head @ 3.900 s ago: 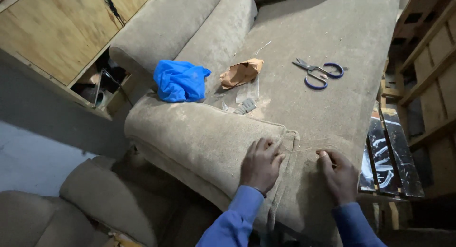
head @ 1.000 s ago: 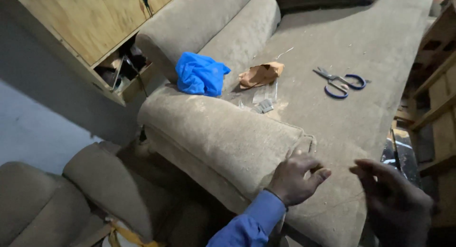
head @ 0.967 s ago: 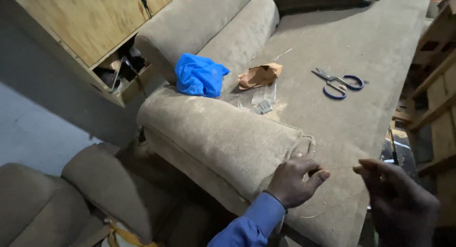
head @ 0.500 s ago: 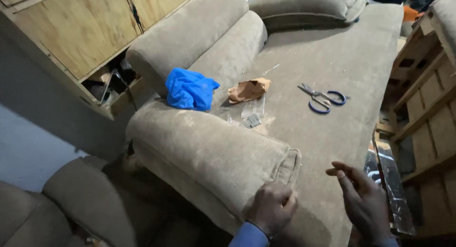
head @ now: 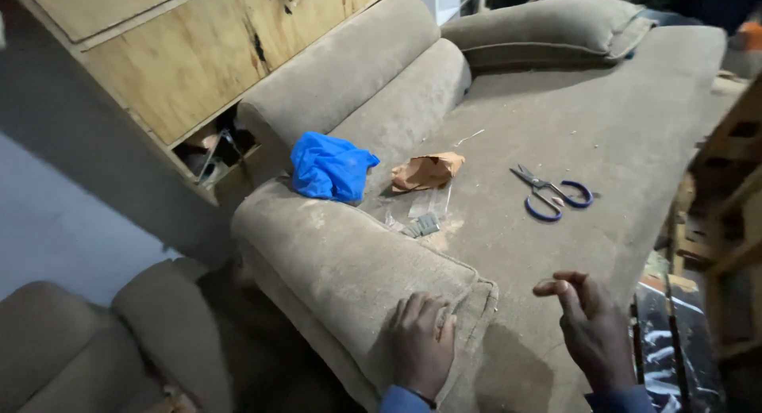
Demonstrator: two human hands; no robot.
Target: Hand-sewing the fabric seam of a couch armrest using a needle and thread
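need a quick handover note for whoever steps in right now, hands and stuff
Left hand lies flat on the sofa arm, fingers at the seam of its end flap. Right hand hovers beside it, fingers pinched, nothing visible in its grip. Scissors lie untouched on the sofa back panel; blue bag, brown paper bag and staples strip sit further up. The flap seam looks unfinished.

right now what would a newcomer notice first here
A blue bag on the beige sofa, with blue-handled scissors to its right on the fabric. Nearest the camera, the left hand presses on the sofa arm's end seam, while the right hand hovers beside it, fingers pinched.
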